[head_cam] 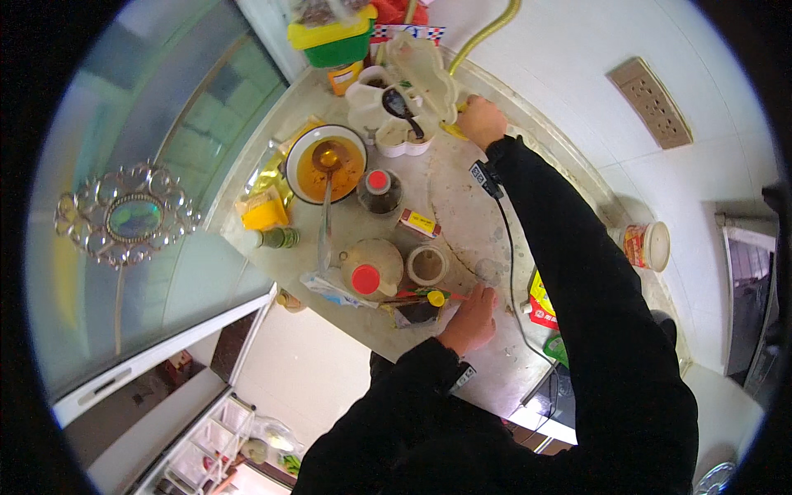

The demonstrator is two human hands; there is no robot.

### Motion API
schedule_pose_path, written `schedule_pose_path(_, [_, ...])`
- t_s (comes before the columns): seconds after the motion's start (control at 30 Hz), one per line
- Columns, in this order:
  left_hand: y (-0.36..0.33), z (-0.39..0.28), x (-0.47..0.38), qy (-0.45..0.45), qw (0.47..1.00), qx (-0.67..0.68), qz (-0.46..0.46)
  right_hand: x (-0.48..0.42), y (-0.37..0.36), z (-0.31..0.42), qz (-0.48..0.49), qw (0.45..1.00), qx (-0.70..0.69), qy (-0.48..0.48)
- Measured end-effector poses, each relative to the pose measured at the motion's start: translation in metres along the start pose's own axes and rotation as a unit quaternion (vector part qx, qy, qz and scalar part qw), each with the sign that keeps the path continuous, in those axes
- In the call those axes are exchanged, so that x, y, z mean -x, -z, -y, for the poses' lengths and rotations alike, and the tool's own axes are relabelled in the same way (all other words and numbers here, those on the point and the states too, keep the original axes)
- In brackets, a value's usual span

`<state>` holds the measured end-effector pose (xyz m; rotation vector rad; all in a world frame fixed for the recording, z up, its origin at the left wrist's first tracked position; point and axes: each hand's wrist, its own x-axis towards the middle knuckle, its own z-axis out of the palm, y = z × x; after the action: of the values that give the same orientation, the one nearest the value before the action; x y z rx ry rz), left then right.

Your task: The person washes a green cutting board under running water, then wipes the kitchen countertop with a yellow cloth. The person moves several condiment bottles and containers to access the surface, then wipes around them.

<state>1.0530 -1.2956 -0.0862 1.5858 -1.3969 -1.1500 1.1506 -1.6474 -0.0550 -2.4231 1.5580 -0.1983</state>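
Note:
My right hand is at the far side of the countertop, closed over a yellow cloth-like piece that is mostly hidden under the fingers. Just left of it stands a white lidded seasoning box with its lid raised and a black spoon lying in it. My left hand is low over the near counter, beside a dark packet with a yellow cap and a red packet. Its fingers point away from me, and their grip is hidden.
An enamel bowl of amber liquid holds a ladle. Nearby are a red-capped bottle, a red-capped jug, a glass jar and a small carton. A cable hangs from my right wrist across the counter.

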Motion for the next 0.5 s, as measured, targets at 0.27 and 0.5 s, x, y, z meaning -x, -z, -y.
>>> schedule_pose_path(0.27, [0.010, -0.010, 0.016, 0.085, 0.996, -0.032, -0.022, 0.048, 0.001, -0.011, 0.102, 0.994, -0.008, 0.034])
schedule_pose_path(0.5, [0.017, -0.003, 0.012, 0.033, 0.995, -0.083, 0.034, -0.012, -0.001, 0.004, -0.119, 0.992, -0.038, 0.013])
